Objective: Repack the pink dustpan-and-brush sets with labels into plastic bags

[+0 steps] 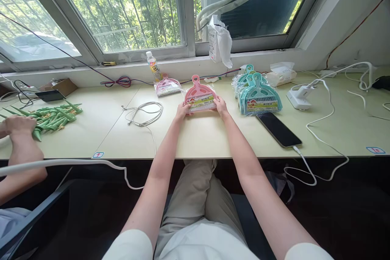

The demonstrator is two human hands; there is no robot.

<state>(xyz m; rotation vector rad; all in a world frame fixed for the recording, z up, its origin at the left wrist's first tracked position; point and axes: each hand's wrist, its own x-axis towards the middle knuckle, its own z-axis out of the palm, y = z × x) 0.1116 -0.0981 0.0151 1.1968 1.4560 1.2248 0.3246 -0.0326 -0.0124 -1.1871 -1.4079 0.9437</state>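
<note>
A pink dustpan set (pixel 199 94) in clear wrapping lies on the pale table (pixel 201 134) straight ahead of me. My left hand (pixel 182 111) grips its lower left corner and my right hand (pixel 221 107) grips its lower right corner, fingers curled on the wrapping. Another pink set (pixel 167 86) lies further back to the left. A stack of teal dustpan sets (pixel 258 96) sits just right of my right hand.
A black phone (pixel 278 129) on a white cable lies right of my arm. A coiled white cable (pixel 143 113), a drink bottle (pixel 154 66) and a power strip (pixel 300 96) are on the table. At far left another person's hand (pixel 18 125) rests by green folded pieces (pixel 50 117).
</note>
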